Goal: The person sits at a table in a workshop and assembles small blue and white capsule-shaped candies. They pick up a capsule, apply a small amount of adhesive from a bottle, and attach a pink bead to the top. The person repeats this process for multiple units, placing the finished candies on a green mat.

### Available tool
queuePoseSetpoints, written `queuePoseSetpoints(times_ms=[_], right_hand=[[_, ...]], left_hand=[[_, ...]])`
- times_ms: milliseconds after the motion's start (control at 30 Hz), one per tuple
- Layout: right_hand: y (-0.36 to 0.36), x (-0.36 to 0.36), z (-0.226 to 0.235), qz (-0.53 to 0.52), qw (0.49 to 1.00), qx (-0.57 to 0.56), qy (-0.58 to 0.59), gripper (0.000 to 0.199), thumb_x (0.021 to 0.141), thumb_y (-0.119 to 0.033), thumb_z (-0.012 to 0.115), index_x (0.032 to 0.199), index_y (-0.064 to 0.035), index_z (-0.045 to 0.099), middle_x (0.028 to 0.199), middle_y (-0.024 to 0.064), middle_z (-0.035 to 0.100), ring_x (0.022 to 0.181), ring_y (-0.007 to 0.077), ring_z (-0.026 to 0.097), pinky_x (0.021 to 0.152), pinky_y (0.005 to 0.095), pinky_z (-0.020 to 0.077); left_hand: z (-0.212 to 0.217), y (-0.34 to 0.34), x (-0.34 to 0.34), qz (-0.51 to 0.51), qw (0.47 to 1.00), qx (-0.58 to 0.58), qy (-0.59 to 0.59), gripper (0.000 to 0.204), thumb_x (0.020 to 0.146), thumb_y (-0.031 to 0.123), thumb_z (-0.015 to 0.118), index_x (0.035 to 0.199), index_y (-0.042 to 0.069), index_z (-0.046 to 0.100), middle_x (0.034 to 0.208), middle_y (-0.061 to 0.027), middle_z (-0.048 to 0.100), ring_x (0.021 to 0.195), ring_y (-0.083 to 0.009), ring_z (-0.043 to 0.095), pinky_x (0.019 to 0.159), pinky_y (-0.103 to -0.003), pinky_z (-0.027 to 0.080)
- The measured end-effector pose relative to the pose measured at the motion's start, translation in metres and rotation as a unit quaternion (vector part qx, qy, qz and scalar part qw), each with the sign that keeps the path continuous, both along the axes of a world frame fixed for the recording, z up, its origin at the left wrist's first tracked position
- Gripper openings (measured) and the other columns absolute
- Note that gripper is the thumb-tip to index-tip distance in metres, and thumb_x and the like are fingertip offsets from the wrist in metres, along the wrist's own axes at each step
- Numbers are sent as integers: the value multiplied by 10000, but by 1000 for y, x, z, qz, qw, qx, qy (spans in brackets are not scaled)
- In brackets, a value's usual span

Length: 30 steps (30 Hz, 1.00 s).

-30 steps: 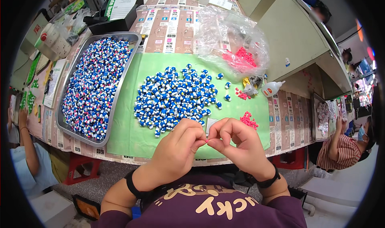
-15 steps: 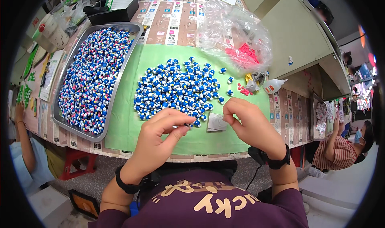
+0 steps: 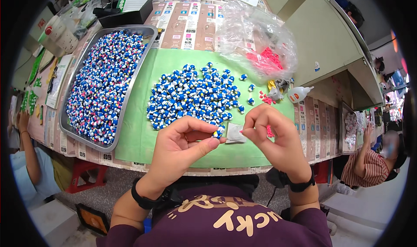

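Broadly, a light green flat sheet (image 3: 130, 153) spreads beneath both hands. Beyond the left hand, off to its left, sits a long rectangular metal tray (image 3: 131, 95) full of small blue-and-white pieces flecked with pink. Just past the left hand lies a loose heap of rounded blue-and-white pieces (image 3: 186, 99) with yellow touches. Well beyond the right hand rests a crumpled clear plastic bag (image 3: 243, 34) holding bright pink bits.

The left hand (image 3: 182, 145) and right hand (image 3: 278, 138) are apart from each other, each with thumb and fingers pinched. Beyond the right hand, to its right, is a white plastic squeeze bottle (image 3: 299, 94). A flat white square (image 3: 235, 134) lies between the two hands. The left fingertips clamp one rounded blue-and-white figure (image 3: 218, 133); the right fingertips clamp a tiny pink bit (image 3: 242, 132).
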State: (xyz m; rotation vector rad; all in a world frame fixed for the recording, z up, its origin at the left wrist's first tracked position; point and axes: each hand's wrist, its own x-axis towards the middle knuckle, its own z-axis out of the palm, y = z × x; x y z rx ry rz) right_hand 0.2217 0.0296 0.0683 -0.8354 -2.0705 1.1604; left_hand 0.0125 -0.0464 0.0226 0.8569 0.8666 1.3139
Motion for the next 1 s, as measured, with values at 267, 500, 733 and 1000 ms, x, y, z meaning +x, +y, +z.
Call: queuePoseSetpoints(times_ms=[267,500,733,1000], right_hand=[[-20,-27,-1,-4,998,30,60,271,837,90,666,765,-53,448,888,89,574,757,180,552,669,284,447],[-26,-32,-4,-10,997,74,27,316,834,80,685,745,-73,424,904,94,575,791,179,549,698,294,438],[-20,3,-19,-37,998,-40,-10,313,790,-16,773,865,-62,473,892,68,544,793,170,555,696,306,454],[-1,108,-39,-221,926,-93,-293,278,801,-7,739,940,-29,499,857,44,597,743,129,619,677,276,503]], left_hand=[[1,-3,4,51,995,81,39,209,855,-76,696,1051,-24,646,1048,-98,658,974,-149,662,849,-271,560],[3,-2,3,127,918,238,292,208,754,-98,771,932,-17,698,931,-137,705,829,-185,701,672,-267,572],[3,-10,-8,78,912,246,318,207,738,-129,744,858,13,654,874,-114,687,755,-179,663,660,-270,541],[-12,-29,-140,358,818,142,426,127,879,-67,646,967,16,608,974,-50,602,813,-89,570,718,-209,477]])
